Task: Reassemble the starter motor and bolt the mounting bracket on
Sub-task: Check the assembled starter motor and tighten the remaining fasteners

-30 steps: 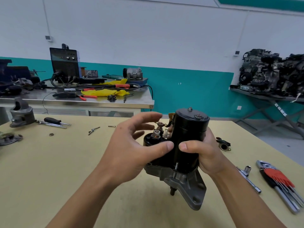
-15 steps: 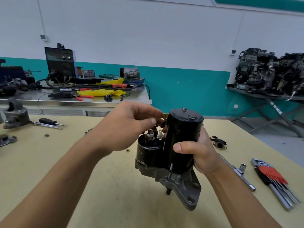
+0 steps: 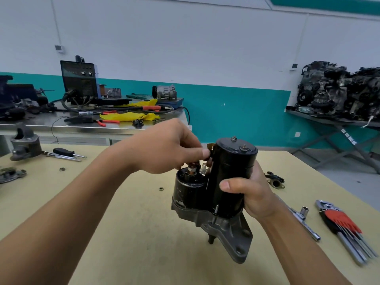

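Over the worktable (image 3: 127, 243), starter motor (image 3: 230, 177): we held it upright and clear of the top, nose housing (image 3: 232, 239) down, nothing under it.
Right hand (image 3: 255, 194): wrapped round the black motor body, taking the whole weight.
Left hand (image 3: 170, 149): fingers curled, thumb and forefinger pinched at the brass terminal strap (image 3: 209, 146) above the solenoid (image 3: 189, 190). We could not tell what else sat between the fingertips.
Drop risk: one-hand grip on a smooth, heavy-looking cylinder. A hard push from the left hand could have twisted it loose and onto the table.
Strap risk: thin brass, likely to bend or crack if we forced it toward the terminal stud (image 3: 192, 168). Misaligned, it could have touched the case.
Nut risk: a loose nut (image 3: 161, 189) lay near the motor's left, a second nut (image 3: 62, 169) well apart at far left. Started crooked, either would have cross-threaded; fumbled, it would have rolled off.
Tool reach: T-handle socket wrench (image 3: 306, 223) and hex key set (image 3: 345, 221) lay right of the occupied right hand. Grabbing one mid-hold risked a slip.
Bracket: we judged it not yet bolted on, but could not tell which loose part it was.
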`<state>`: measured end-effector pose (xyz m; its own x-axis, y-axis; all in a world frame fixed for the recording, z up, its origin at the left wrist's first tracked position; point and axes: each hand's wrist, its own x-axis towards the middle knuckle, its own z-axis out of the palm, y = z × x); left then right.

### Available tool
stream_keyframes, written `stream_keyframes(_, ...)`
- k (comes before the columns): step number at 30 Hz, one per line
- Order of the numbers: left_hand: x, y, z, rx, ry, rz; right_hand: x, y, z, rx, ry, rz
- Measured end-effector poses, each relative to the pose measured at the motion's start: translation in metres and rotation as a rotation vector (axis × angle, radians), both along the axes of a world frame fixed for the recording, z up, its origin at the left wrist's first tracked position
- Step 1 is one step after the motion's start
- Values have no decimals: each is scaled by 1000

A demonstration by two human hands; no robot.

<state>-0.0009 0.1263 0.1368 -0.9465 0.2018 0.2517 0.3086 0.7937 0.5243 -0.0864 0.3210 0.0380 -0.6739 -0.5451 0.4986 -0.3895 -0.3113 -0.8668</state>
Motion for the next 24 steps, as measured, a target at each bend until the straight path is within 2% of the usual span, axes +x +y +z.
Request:
stream_keyframes(6, 1, -17, -5, 127, -26, -9, 1, -1, 1, 14, -2, -9)
stream_keyframes(14, -7, -7, -14, 209, 65, -49, 0, 1, 0, 20, -2, -27)
stream_keyframes(21, -2, -19, -14, 310, -107, -98, -1, 2, -1, 11, -6, -23)
stream_keyframes(24, -2, -22, -13, 304, -82, -84, -2, 2, -3, 25, -6, -38)
